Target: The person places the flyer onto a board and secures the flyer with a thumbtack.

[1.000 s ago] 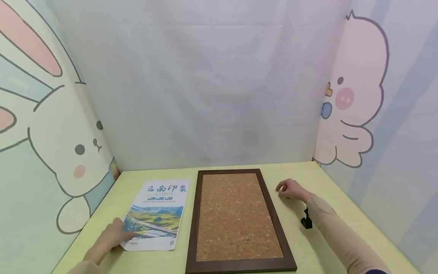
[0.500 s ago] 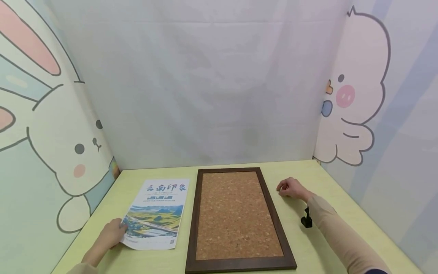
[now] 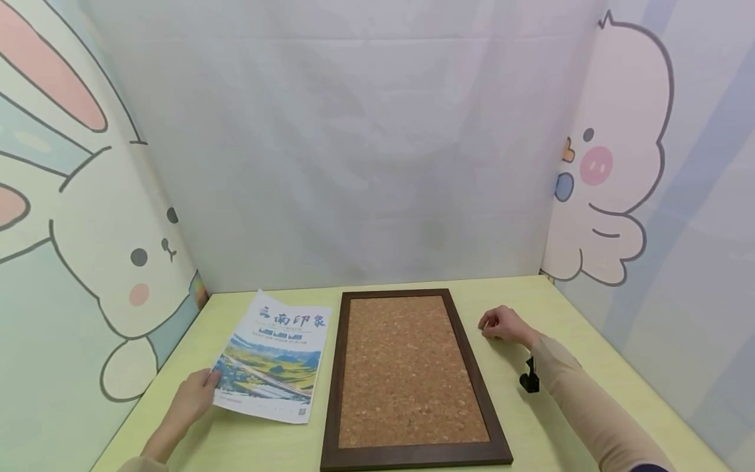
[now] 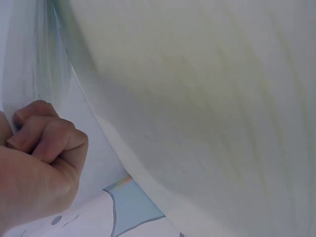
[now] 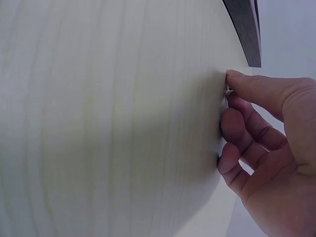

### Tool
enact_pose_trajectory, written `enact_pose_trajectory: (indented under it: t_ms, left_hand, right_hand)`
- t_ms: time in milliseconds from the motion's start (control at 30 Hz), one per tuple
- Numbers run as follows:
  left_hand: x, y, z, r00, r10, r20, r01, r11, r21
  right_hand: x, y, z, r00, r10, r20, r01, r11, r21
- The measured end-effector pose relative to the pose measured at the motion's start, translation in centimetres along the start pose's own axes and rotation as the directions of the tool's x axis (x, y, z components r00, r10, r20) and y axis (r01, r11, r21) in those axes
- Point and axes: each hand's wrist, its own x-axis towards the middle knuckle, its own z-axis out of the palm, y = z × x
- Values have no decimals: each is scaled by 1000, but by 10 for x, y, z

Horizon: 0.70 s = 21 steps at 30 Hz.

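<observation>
Two hands [image 3: 194, 396] [image 3: 506, 324] apart, fingers [image 5: 233, 123] bent, poster [image 3: 274, 364] in left.

Head view faces forward-down; close wrist views share its table [image 3: 265, 451].

Wears beige sleeves [image 3: 584, 393], with a small black device [image 3: 530, 381] under the right cuff [image 3: 544, 350] and navy cloth [image 3: 647, 468] farther up.

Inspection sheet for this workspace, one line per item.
Surface: pale yellow table.
Job's things: printed poster left of the cork board, top-left corner bent up; board dark-framed, lying flat.
Clutter: small black device at the right sleeve; otherwise nothing seen.
Grippers: left hand grips the poster's left edge; right hand right of the board, grip unclear.
Cables: nothing seen.
Surroundings: pale back wall; cartoon rabbit and bird flanking it.
</observation>
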Motion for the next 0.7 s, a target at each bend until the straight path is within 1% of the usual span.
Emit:
enact_pose_trajectory:
  t_ms: [200, 333, 467, 700]
  left_hand:
    - [-3, 5, -1, 1000, -17, -16, 16, 998, -59]
    - [-3, 8, -2, 999, -23, -33, 20, 997, -76]
    - [-2, 13, -1, 998, -20, -55, 15, 996, -88]
    - [0, 24, -2, 996, -10, -86, 3, 997, -81]
  right_hand:
    - [-1, 0, 0, 1000, 3, -4, -3, 1000, 14]
    - [-2, 2, 0, 1000, 5, -4, -5, 1000, 20]
    - [-2, 3, 0, 1000, 6, -1, -6, 1000, 15]
    - [1, 2, -1, 999, 42, 16, -43, 998, 40]
